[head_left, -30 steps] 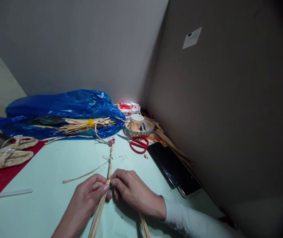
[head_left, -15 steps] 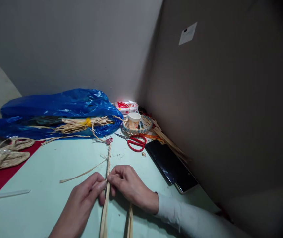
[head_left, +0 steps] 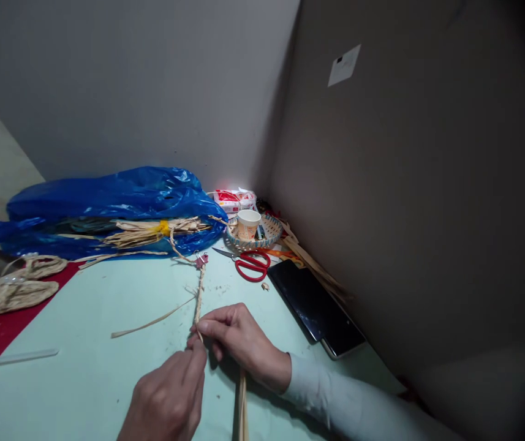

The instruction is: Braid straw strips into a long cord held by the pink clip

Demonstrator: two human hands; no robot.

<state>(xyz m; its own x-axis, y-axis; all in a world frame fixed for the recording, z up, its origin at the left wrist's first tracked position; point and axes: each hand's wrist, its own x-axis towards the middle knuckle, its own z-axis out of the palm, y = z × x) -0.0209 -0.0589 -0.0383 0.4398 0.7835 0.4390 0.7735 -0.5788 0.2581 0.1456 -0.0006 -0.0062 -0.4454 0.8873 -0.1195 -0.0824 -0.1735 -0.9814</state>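
Observation:
A thin straw braid [head_left: 200, 293] runs toward me from a pink binder clip [head_left: 201, 261]. My right hand [head_left: 239, 340] pinches the near end of the braid between thumb and forefinger. Just below, my left hand [head_left: 168, 389] is closed on a straw strand, its knuckles turned up and hiding most of the strand. Loose straw strands [head_left: 242, 407] hang down below my right hand toward the table's near edge. A single straw strip [head_left: 152, 323] sticks out leftward from the braid and lies on the table.
Behind are a blue plastic bag [head_left: 106, 193] with a tied straw bundle [head_left: 161, 229], a woven basket [head_left: 271, 229] and a paper cup [head_left: 248, 225]. Red-handled scissors [head_left: 252, 266] and a black phone-like device [head_left: 312, 306] lie right. Woven straw sandals [head_left: 23, 295] lie left.
My left hand has moved right and turned over, its knuckles now upward, close under my right fingertips. The straw strands that ran down between the hands are now hidden. My right hand stays almost in place.

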